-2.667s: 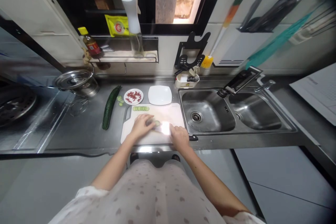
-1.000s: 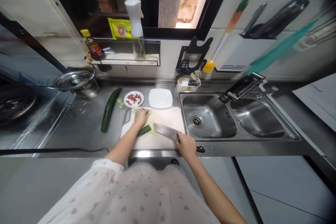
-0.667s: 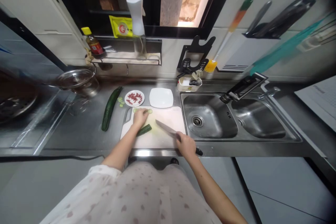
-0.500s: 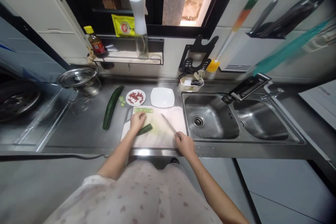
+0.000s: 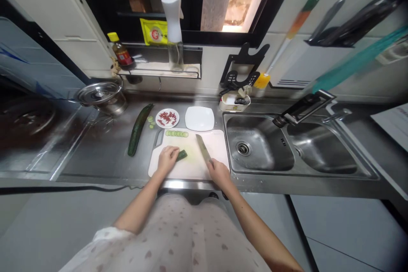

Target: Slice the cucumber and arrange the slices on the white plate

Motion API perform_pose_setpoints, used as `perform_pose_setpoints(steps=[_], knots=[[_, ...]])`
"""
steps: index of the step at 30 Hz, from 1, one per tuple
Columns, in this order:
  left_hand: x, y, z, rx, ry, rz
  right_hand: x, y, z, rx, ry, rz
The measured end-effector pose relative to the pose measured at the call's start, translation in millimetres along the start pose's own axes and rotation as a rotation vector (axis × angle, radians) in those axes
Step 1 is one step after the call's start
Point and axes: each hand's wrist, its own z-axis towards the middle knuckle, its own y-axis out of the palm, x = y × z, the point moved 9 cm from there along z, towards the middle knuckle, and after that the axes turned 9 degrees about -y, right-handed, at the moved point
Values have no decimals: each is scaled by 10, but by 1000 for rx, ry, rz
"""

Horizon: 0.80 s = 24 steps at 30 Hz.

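My right hand point(image 5: 219, 173) is closed around the handle of a kitchen knife point(image 5: 202, 146), its blade angled up and left over the white cutting board point(image 5: 210, 138). On the board, my left hand point(image 5: 168, 159) has its fingers bent round a short piece of cucumber point(image 5: 181, 155); only the right end of the piece shows. Behind it, a row of round cucumber slices point(image 5: 177, 134) lies along the far edge of the board. Left of the board rests a whole cucumber point(image 5: 140, 129), with several loose slices point(image 5: 151, 122) beside it.
Behind the board stand a plate with chopped red pieces point(image 5: 159, 124) and a white square plate point(image 5: 199, 118). A lidded steel pot point(image 5: 106, 100) is at the back left. A double sink point(image 5: 258, 148) with a black faucet point(image 5: 302, 108) adjoins on the right.
My left hand has moved from beside the slice row down toward me, onto the cucumber piece. The knife has turned so more of its blade face shows and moved slightly left.
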Motion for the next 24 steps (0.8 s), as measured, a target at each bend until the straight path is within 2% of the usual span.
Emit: perform_pose_setpoints(steps=[15, 24], knots=[[145, 102, -77, -20, 131, 9, -340, 22, -11, -63, -93, -23], [138, 127, -131, 46, 233, -8, -544, 47, -36, -143, -156, -52]])
